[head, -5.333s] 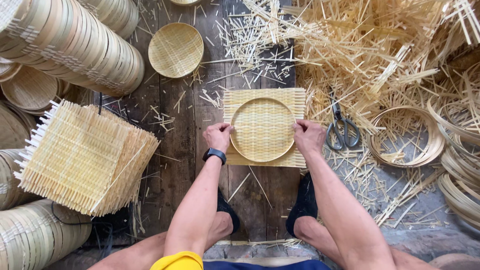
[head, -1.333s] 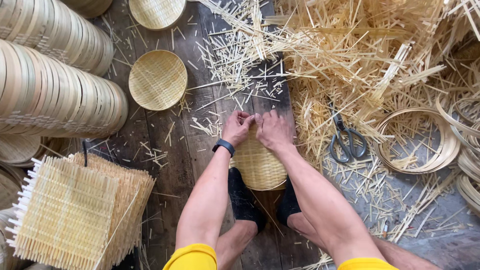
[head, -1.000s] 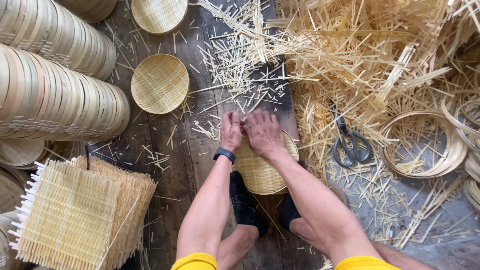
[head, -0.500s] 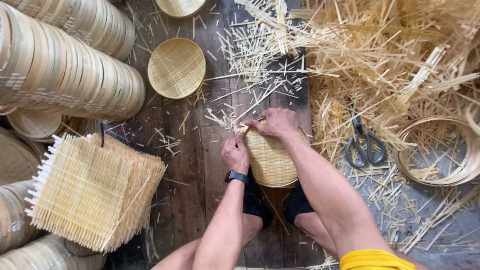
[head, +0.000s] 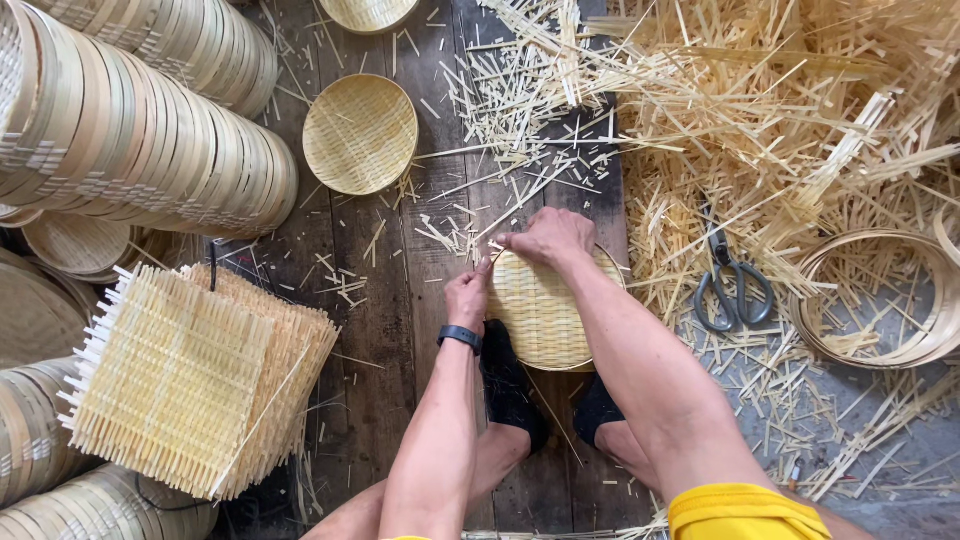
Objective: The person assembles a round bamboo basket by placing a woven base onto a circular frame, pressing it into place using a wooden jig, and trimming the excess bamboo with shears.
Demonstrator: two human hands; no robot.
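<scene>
1. Rows of stacked bamboo hoops (head: pixel 150 130) are lying on their sides along the left edge of the plank floor (head: pixel 390 330), and a pile of square woven mats (head: pixel 190 380) is sitting at the lower left, its loose stick ends pointing left.
2. A finished round woven tray (head: pixel 360 133) is lying flat and empty near the far left of the planks, with a second one (head: pixel 368 12) being cut off by the top edge.
3. The left hand (head: pixel 468 297), a dark band on its wrist, is pinching the left rim of the round woven disc (head: pixel 545 312), fingers closed on the edge.
4. The disc is resting at the middle of the planks, just above the person's dark shoes (head: pixel 510 390); being round, it is showing no long axis, and its weave lines are running across and up the picture.
5. The right hand (head: pixel 545 238) is pressing over the disc's far rim, fingers curled down on it.
6. Bare planks are staying open left of the disc; cut bamboo splints (head: pixel 760 110) are crowding the far and right edges.
7. Scissors (head: pixel 732 285) are lying closed to the right, handles toward the person, beside an empty bamboo ring (head: pixel 880 300).
</scene>
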